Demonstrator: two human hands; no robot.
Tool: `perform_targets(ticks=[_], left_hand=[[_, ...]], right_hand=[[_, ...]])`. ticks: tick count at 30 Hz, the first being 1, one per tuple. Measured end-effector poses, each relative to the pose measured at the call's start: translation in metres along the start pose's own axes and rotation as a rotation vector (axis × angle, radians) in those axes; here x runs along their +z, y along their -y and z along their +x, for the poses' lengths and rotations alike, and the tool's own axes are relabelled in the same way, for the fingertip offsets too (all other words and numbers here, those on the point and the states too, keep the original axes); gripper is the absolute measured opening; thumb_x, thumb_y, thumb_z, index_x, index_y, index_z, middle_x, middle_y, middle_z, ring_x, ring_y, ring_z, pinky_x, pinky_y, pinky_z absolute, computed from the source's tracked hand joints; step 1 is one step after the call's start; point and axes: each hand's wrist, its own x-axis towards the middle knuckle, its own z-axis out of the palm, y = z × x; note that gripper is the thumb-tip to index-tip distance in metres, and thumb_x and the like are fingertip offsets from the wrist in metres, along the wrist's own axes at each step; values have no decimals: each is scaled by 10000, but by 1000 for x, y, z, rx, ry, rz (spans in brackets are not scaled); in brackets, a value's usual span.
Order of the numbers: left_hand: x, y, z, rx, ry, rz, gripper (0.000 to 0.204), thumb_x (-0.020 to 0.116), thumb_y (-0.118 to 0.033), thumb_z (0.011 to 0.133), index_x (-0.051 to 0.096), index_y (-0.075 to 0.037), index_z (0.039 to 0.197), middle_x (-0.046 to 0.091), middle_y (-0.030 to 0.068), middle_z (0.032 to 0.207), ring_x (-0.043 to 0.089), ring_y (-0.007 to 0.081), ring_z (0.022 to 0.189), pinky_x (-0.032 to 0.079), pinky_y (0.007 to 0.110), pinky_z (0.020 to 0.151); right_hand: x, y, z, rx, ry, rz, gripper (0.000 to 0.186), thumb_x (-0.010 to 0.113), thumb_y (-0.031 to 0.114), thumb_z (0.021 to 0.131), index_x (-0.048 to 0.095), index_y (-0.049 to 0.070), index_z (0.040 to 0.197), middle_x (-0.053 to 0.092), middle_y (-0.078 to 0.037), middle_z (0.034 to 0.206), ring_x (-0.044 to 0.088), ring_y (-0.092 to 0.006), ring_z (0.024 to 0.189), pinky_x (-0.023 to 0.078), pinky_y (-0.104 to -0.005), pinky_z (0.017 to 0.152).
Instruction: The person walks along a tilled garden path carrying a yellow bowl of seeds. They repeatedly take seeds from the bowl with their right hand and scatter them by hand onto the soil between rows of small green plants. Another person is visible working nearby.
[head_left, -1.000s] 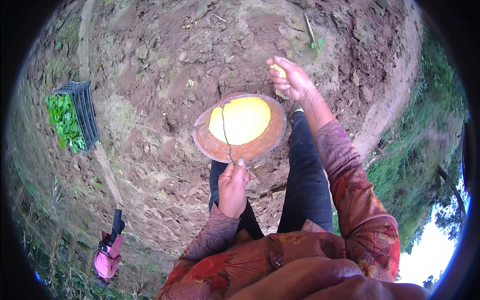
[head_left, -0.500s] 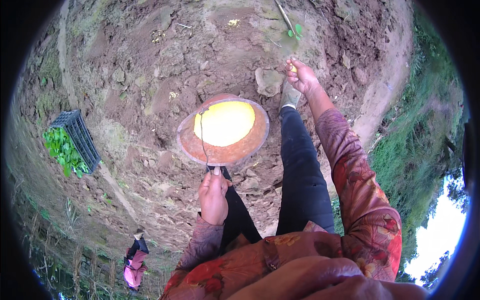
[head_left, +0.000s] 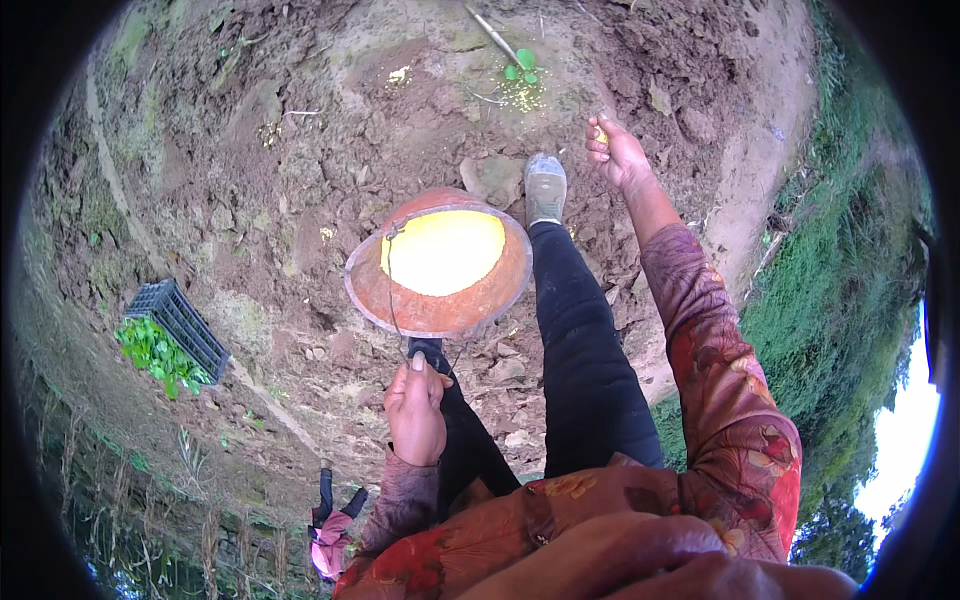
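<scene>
My left hand [head_left: 415, 410] grips a thin wire handle [head_left: 392, 300] attached to a rusty round basin [head_left: 488, 292] of bright yellow granules [head_left: 445, 250], held over the soil near my legs. Up and to the right, my right hand [head_left: 618, 152] has its fingers curled round some yellow granules. Beyond it and to its left, a small green seedling [head_left: 524, 66] grows beside a pale stick [head_left: 492, 30], with yellow specks scattered on the ground around it. My right boot [head_left: 545, 188] rests on the soil between the basin and that hand.
A dark plastic crate [head_left: 200, 335] of leafy green plants [head_left: 155, 355] lies to the left. Another person [head_left: 330, 540] in pink is at lower left. Bare trodden soil [head_left: 765, 150] borders weedy green growth [head_left: 820, 270] on the right. Small yellow patches [head_left: 398, 76] dot the ground.
My right leg has stepped forward. My right hand has shifted right. Yellow specks now show around the seedling. The crate and other person appear lower and further right as the view shifts.
</scene>
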Motion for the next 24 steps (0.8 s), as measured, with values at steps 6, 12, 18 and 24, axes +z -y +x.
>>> perform_targets(ticks=[6,12,18,24], left_hand=[[41,-9,-2,58,50,45,370,437,-199,954,363,-118,601,308,-36,535,274,67,495,385,276,626],[83,-24,-7,53,105,99,371,440,-208,954,366,-116,602,298,-36,531,278,69,499,383,279,627],[107,-31,-10,64,159,198,366,417,-219,960,351,-113,616,309,-18,526,291,84,485,390,294,627],[135,-46,-14,-5,130,146,340,482,-221,936,385,-119,627,352,-33,558,327,80,510,400,271,615]], right_hand=[[-46,65,-6,-283,-136,49,255,368,157,969,449,111,1207,434,-15,694,323,-79,503,282,-206,415],[-112,83,-52,-135,-128,240,191,416,232,965,496,58,964,465,-11,708,381,-91,536,311,-200,434],[-170,158,-61,-396,-340,167,185,369,209,977,508,101,1034,472,-16,716,367,-89,510,309,-202,429],[-150,157,-80,-262,-226,419,210,379,209,974,534,68,968,558,-48,794,516,-128,590,457,-229,496]])
